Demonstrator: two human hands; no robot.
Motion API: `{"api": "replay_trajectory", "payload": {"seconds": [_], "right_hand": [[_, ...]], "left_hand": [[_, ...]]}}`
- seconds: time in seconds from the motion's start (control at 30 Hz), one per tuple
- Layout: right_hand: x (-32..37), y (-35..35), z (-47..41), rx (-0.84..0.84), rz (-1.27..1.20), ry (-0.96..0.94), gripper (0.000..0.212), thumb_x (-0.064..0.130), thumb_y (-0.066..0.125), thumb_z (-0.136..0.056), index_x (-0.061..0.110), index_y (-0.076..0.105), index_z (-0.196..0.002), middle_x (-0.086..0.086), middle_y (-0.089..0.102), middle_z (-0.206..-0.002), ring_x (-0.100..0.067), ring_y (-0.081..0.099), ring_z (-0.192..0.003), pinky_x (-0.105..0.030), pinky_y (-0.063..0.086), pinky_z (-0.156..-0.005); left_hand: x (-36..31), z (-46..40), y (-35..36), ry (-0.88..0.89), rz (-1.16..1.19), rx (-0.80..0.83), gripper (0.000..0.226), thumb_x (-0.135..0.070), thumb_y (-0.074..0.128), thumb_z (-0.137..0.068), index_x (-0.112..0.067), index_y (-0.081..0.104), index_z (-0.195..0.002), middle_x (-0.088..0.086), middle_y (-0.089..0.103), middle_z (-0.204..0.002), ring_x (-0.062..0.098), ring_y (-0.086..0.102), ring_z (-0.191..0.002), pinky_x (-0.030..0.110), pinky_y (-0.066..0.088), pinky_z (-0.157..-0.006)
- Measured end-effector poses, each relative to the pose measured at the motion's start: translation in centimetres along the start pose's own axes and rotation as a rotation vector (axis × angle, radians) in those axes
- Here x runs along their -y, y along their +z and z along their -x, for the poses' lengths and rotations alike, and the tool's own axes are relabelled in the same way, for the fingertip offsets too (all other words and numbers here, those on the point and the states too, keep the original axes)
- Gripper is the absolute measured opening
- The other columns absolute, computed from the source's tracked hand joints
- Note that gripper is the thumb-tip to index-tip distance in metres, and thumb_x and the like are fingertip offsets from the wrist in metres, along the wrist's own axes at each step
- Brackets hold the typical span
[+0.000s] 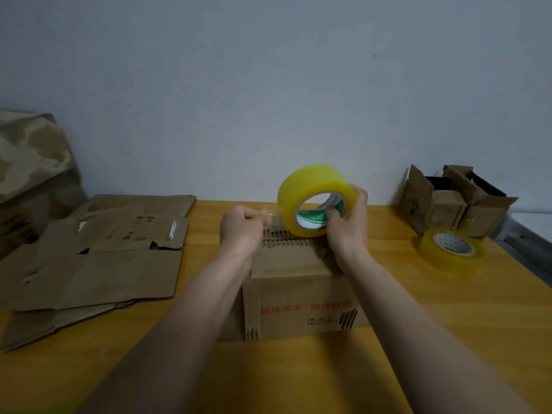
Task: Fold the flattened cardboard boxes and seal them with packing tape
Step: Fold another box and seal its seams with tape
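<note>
Over the box (294, 282), the right hand (348, 222) grips the roll (313, 198); the left hand (240, 225) pinches its tape end (268, 215).

I see the folded box (294, 294) mid-table (418, 339), flattened boxes (98, 258) left of it, spare tape roll (451, 249) right, open cartons (457, 201) behind that roll.

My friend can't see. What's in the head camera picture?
Above a folded brown cardboard box, the right hand holds a yellow packing tape roll while the left hand pinches its clear loose end. Flattened cardboard boxes lie left.
</note>
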State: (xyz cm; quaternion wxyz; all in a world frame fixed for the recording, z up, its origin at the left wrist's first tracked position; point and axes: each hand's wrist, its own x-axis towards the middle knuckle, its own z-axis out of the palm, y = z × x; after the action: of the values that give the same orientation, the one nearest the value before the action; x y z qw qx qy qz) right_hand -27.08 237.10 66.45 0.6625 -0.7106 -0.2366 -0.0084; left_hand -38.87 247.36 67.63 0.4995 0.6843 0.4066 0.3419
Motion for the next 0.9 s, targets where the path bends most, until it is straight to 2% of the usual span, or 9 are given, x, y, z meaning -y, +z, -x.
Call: {"api": "replay_trajectory", "payload": {"seconds": [0.07, 0.17, 0.27, 0.37, 0.47, 0.6, 0.67, 0.8, 0.9], "right_hand": [[0.0, -0.2, 0.0, -0.003, 0.051, -0.036, 0.052, -0.003, 0.041, -0.095, 0.024, 0.032, -0.140, 0.005, 0.050, -0.098, -0.013, 0.051, -0.088, -0.011, 0.039, -0.063], [0.1, 0.2, 0.2, 0.034, 0.128, -0.077, 0.057, 0.001, 0.039, -0.097, 0.030, 0.024, -0.144, 0.012, 0.048, -0.089, -0.010, 0.052, -0.078, -0.023, 0.041, -0.065], [0.1, 0.8, 0.1, 0.070, 0.129, -0.058, 0.057, 0.008, 0.041, -0.099, 0.028, 0.019, -0.148, 0.008, 0.048, -0.100, -0.013, 0.050, -0.086, -0.027, 0.038, -0.077], [-0.2, 1.0, -0.4, 0.091, 0.119, 0.011, 0.056, 0.016, 0.049, -0.098, 0.021, 0.023, -0.147, 0.001, 0.047, -0.120, -0.015, 0.048, -0.104, -0.028, 0.039, -0.083], [-0.1, 1.3, -0.3, 0.140, 0.147, -0.017, 0.055, 0.015, 0.055, -0.095, 0.020, 0.029, -0.143, -0.003, 0.047, -0.129, -0.019, 0.050, -0.114, -0.032, 0.044, -0.093], [0.9, 2.2, -0.1, 0.169, 0.219, -0.119, 0.053, 0.014, 0.049, -0.098, 0.018, 0.023, -0.144, -0.002, 0.042, -0.133, -0.017, 0.047, -0.115, -0.034, 0.040, -0.100], [1.0, 2.6, 0.0, 0.169, 0.234, -0.136, 0.053, 0.013, 0.049, -0.097, 0.019, 0.023, -0.142, -0.005, 0.042, -0.137, -0.021, 0.047, -0.119, -0.037, 0.042, -0.099], [0.8, 2.6, 0.3, 0.158, 0.244, -0.153, 0.051, 0.011, 0.051, -0.096, 0.018, 0.026, -0.141, -0.003, 0.048, -0.124, -0.019, 0.052, -0.110, -0.032, 0.044, -0.091], [0.7, 2.3, 0.6, 0.142, 0.233, -0.152, 0.050, 0.011, 0.051, -0.097, 0.018, 0.028, -0.140, 0.000, 0.047, -0.116, -0.016, 0.051, -0.104, -0.029, 0.043, -0.087]], "left_hand": [[0.2, 0.1, -2.2, -0.041, 0.012, -0.025, 0.015, -0.015, 0.058, -0.095, -0.008, 0.070, -0.093, 0.003, 0.064, -0.107, 0.015, 0.053, -0.097, 0.028, 0.037, -0.080], [1.0, 0.1, -4.6, -0.172, 0.122, 0.022, 0.016, -0.017, 0.059, -0.095, -0.012, 0.068, -0.083, 0.009, 0.066, -0.100, 0.024, 0.058, -0.098, 0.038, 0.044, -0.098], [2.7, -0.2, -4.8, -0.300, 0.245, 0.073, 0.021, -0.016, 0.055, -0.097, -0.010, 0.063, -0.079, 0.005, 0.062, -0.083, 0.017, 0.058, -0.081, 0.032, 0.051, -0.084], [3.6, -0.4, -4.0, -0.376, 0.430, 0.149, 0.023, -0.014, 0.045, -0.102, 0.002, 0.055, -0.116, 0.016, 0.065, -0.113, 0.028, 0.061, -0.109, 0.043, 0.049, -0.100], [3.8, -0.6, -4.1, -0.397, 0.454, 0.163, 0.035, -0.017, 0.033, -0.106, -0.002, 0.041, -0.137, 0.018, 0.066, -0.118, 0.029, 0.062, -0.109, 0.042, 0.048, -0.098], [4.6, -0.6, -4.7, -0.413, 0.371, 0.155, 0.027, -0.012, 0.025, -0.104, -0.011, 0.052, -0.100, 0.012, 0.071, -0.108, 0.023, 0.065, -0.102, 0.042, 0.042, -0.102], [5.3, -0.4, -4.5, -0.438, 0.353, 0.156, 0.026, -0.011, 0.028, -0.102, -0.014, 0.053, -0.095, 0.009, 0.071, -0.106, 0.021, 0.064, -0.103, 0.043, 0.038, -0.105], [6.9, 0.0, -3.1, -0.493, 0.307, 0.178, 0.024, -0.012, 0.043, -0.096, -0.010, 0.067, -0.094, 0.006, 0.066, -0.083, 0.016, 0.059, -0.071, 0.031, 0.045, -0.069], [7.4, 0.3, -1.9, -0.521, 0.280, 0.224, 0.030, -0.021, 0.048, -0.094, -0.004, 0.067, -0.112, 0.014, 0.068, -0.094, 0.022, 0.063, -0.072, 0.025, 0.041, -0.051]]}}
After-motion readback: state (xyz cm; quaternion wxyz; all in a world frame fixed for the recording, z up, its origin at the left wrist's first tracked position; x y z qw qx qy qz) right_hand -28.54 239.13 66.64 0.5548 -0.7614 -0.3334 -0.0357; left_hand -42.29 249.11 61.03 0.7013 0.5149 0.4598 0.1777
